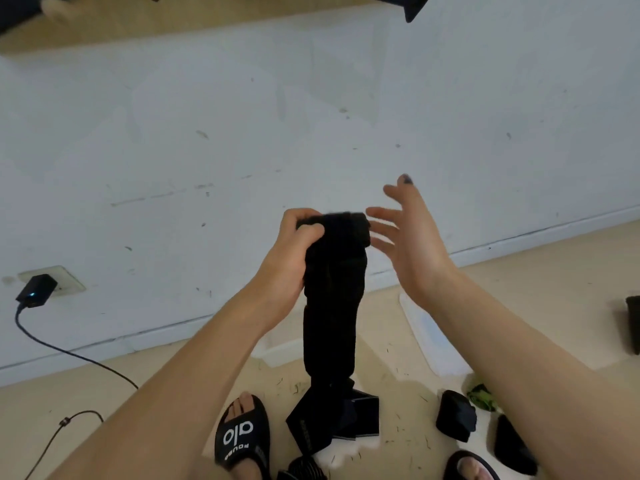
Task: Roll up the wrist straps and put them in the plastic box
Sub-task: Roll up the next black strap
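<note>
Both hands are raised in front of a white wall. Left hand (294, 244) is closed around the top of a black wrist strap (332, 289), which hangs down between the forearms, its lower end lying on the floor (554, 271) below. Right hand (412, 244) is open beside the strap's top, fingers spread, holding nothing. Below and between the hands sits the clear plastic box (282, 351); its lid (433, 341) lies under the right wrist. More rolled black straps (455, 415) lie below the right forearm.
</note>
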Demonstrator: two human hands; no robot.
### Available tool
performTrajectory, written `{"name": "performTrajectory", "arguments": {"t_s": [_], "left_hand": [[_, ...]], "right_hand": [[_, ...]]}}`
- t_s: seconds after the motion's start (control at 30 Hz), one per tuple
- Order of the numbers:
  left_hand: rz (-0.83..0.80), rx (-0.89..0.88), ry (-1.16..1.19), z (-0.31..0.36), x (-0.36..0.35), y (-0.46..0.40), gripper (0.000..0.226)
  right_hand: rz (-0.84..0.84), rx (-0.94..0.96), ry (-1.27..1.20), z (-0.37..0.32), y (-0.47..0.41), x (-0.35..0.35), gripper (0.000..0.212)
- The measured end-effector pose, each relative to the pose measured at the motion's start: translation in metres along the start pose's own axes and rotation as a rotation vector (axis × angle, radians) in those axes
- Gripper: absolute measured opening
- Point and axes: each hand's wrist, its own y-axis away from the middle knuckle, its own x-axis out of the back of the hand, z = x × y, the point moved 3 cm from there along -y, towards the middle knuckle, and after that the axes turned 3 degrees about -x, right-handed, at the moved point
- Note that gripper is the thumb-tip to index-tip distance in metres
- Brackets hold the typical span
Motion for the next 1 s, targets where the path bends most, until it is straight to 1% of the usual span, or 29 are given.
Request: {"name": "performTrajectory", "arguments": {"t_s": [0.03, 0.07, 0.13, 0.2, 0.27, 0.3, 0.33, 0.43, 0.5, 0.57, 0.63, 0.7, 0.8, 0.87, 0.9, 0.97, 1.0], "left_hand": [[0.022, -0.017, 0.030, 0.001, -0.001, -0.003, 0.013], [0.021, -0.024, 0.043, 0.002, -0.005, -0.002, 0.014], [-0.063, -0.004, 0.007, -0.004, -0.014, 0.003, 0.013], [-0.138, 0.036, -0.042, -0.013, -0.014, 0.010, 0.012], [-0.147, 0.017, -0.063, -0.012, -0.007, 0.010, 0.016], [-0.131, 0.000, -0.058, -0.012, -0.003, 0.008, 0.019], [-0.110, -0.011, -0.041, -0.010, 0.000, 0.005, 0.021], [-0.079, -0.075, -0.052, -0.006, 0.005, 0.001, 0.024], [-0.074, -0.104, -0.061, -0.005, 0.007, 0.001, 0.031], [-0.079, -0.099, -0.062, -0.006, 0.008, 0.002, 0.037], [-0.102, -0.057, -0.079, -0.008, 0.007, 0.004, 0.035], [-0.112, -0.036, -0.088, -0.010, 0.005, 0.004, 0.025], [-0.120, -0.055, -0.051, -0.007, 0.004, 0.002, 0.018], [-0.147, -0.080, -0.072, -0.005, 0.005, 0.002, 0.020], [-0.163, -0.095, -0.086, -0.005, 0.005, 0.002, 0.022], [-0.190, -0.112, -0.098, -0.006, 0.004, 0.002, 0.028], [-0.202, -0.111, -0.085, -0.006, 0.002, 0.003, 0.031]], "right_hand": [[0.046, 0.031, -0.058, -0.003, -0.001, 0.001, 0.044], [0.043, 0.067, -0.030, -0.002, 0.000, -0.001, 0.041], [-0.063, 0.077, 0.147, 0.011, 0.005, -0.009, 0.038], [-0.179, -0.006, 0.226, 0.025, 0.007, -0.012, 0.053], [-0.233, -0.027, 0.242, 0.027, 0.008, -0.010, 0.072], [-0.249, -0.034, 0.255, 0.027, 0.008, -0.009, 0.076], [-0.254, -0.021, 0.292, 0.026, 0.008, -0.009, 0.073], [-0.245, 0.075, 0.397, 0.025, 0.011, -0.009, 0.044], [-0.245, 0.109, 0.374, 0.021, 0.011, -0.007, 0.029], [-0.279, 0.138, 0.326, 0.018, 0.012, -0.006, 0.022], [-0.300, 0.183, 0.297, 0.018, 0.012, -0.005, 0.019], [-0.302, 0.221, 0.275, 0.016, 0.011, -0.003, 0.019], [-0.357, 0.159, 0.205, 0.013, 0.008, 0.001, 0.021], [-0.374, 0.067, 0.221, 0.013, 0.010, 0.000, 0.023], [-0.363, 0.030, 0.235, 0.015, 0.010, -0.001, 0.027], [-0.299, 0.030, 0.242, 0.019, 0.008, -0.002, 0.032], [-0.259, 0.065, 0.234, 0.020, 0.006, -0.002, 0.030]]}}
